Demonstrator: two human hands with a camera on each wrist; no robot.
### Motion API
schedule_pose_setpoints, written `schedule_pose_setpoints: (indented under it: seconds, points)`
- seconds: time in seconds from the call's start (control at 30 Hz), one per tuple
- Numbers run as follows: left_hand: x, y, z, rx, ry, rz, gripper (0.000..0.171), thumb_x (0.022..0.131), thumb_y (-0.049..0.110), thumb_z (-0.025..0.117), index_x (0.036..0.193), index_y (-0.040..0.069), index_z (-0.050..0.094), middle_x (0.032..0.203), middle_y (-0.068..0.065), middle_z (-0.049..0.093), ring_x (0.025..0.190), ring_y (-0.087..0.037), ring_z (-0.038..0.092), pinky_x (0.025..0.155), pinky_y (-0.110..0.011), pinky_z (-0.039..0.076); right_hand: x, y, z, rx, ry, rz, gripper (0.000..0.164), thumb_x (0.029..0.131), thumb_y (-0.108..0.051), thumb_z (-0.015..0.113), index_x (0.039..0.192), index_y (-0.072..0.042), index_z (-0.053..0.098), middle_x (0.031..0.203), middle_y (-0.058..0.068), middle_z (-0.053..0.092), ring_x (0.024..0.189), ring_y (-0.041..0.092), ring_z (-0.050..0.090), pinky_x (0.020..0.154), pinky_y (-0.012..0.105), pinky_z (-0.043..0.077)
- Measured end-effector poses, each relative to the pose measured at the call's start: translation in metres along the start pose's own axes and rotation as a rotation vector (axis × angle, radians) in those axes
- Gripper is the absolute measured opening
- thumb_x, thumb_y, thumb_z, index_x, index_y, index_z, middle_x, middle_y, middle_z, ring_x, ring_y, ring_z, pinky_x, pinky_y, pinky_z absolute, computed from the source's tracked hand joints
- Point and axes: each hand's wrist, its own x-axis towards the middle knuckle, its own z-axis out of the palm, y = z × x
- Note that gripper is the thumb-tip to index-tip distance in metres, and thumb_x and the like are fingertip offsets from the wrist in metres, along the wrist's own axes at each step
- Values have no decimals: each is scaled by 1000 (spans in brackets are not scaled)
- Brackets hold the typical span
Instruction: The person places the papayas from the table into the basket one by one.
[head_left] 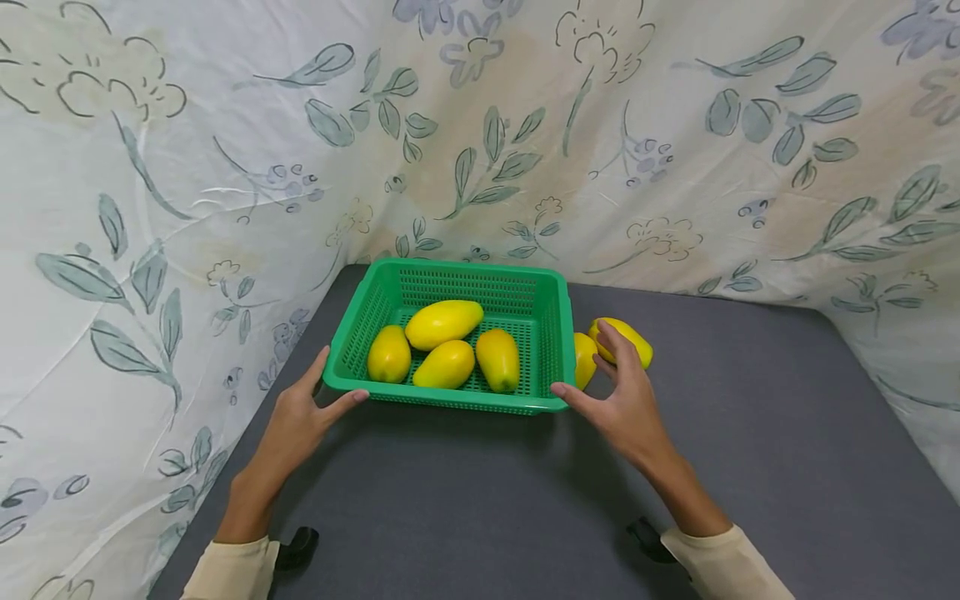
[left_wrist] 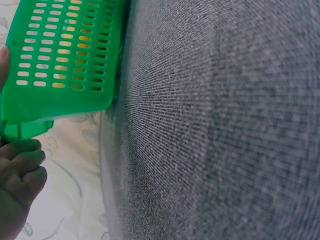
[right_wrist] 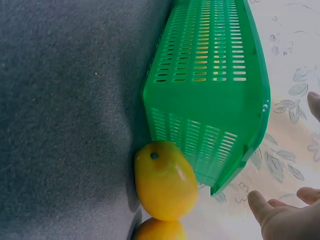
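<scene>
We judge this step as taking hold of the rectangular green perforated-plastic basket [head_left: 450, 401]: our left hand [head_left: 298, 421] grips one end; our right hand [head_left: 628, 407], fingers spread, should close next.

"What carries everything here?"
"A flat, dark grey surface [head_left: 465, 500] with a woven, fabric-like texture."
"And what sits directly on it?"
"A green basket [head_left: 457, 400], upright, towards the back left. Just to its right lies a yellow fruit [head_left: 584, 360], and close beyond that, a second yellow fruit [head_left: 633, 337]."
"Does the nearer one touch the basket?"
"I can't tell for certain."
</scene>
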Motion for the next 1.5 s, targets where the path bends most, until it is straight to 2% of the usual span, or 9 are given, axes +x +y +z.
schedule_pose_setpoints:
  seconds: [0.3, 0.53, 0.67, 1.0, 1.1, 1.23, 1.33, 1.5]
  points:
    - [1, 0, 1, 9, 5, -4, 98, 97, 37, 80, 168, -1, 22, 164, -32, 38, 118, -44, 58, 101, -62, 46, -1, 10, -4, 23, -5, 20, 102, 89, -26, 89, 169, -16, 26, 168, 11, 35, 152, 37, 39, 117, 52, 41]
    - [1, 0, 0, 0, 2, -7, 99, 97, 37, 80, 168, 0, 21, 165, -31, 36, 134, -47, 53, 106, -65, 43, -2, 16, -10, 29, 7, 39, 101, 91, -24, 88, 170, -17, 24, 169, 14, 31, 152, 39, 39, 116, 58, 41]
    - [1, 0, 1, 3, 2, -8, 99, 97, 37, 80, 168, 0, 21, 165, -30, 36, 134, -47, 53, 106, -65, 43, -1, 19, -14, 16, 25, 45, 100, 91, -24, 87, 170, -18, 25, 171, 13, 30, 152, 38, 38, 115, 58, 42]
    - [2, -1, 1, 14, 2, -15, 99, 97, 37, 80, 169, 1, 21, 163, -32, 40, 120, -45, 58, 101, -62, 46, 3, 31, -24, -51, 61, 64, 100, 91, -27, 87, 169, -11, 26, 171, 17, 30, 151, 41, 38, 113, 64, 42]
    - [2, -1, 1, 13, 2, -16, 99, 97, 37, 79, 169, 1, 21, 163, -32, 40, 121, -45, 58, 101, -62, 46, 4, 36, -28, -70, 71, 69, 101, 91, -28, 88, 168, -10, 26, 170, 18, 30, 150, 43, 38, 112, 66, 42]
    - [2, 0, 0, 7, 0, -16, 99, 97, 38, 79, 168, 1, 21, 166, -30, 36, 131, -47, 55, 105, -65, 44, 6, 42, -32, -96, 81, 82, 101, 92, -31, 87, 168, -8, 26, 170, 20, 30, 149, 46, 38, 111, 69, 41]
    - [2, 0, 0, 6, 1, -14, 99, 97, 37, 80, 168, 0, 22, 166, -30, 36, 133, -47, 54, 107, -65, 43, 8, 47, -35, -124, 81, 89, 101, 93, -33, 86, 168, -6, 25, 169, 23, 31, 148, 48, 38, 111, 70, 41]
    - [2, 0, 1, 15, 2, -14, 98, 97, 37, 80, 168, 0, 22, 164, -31, 39, 119, -44, 58, 102, -62, 46, 12, 55, -40, -157, 87, 95, 101, 93, -34, 85, 167, -3, 24, 166, 28, 32, 147, 51, 38, 110, 70, 41]
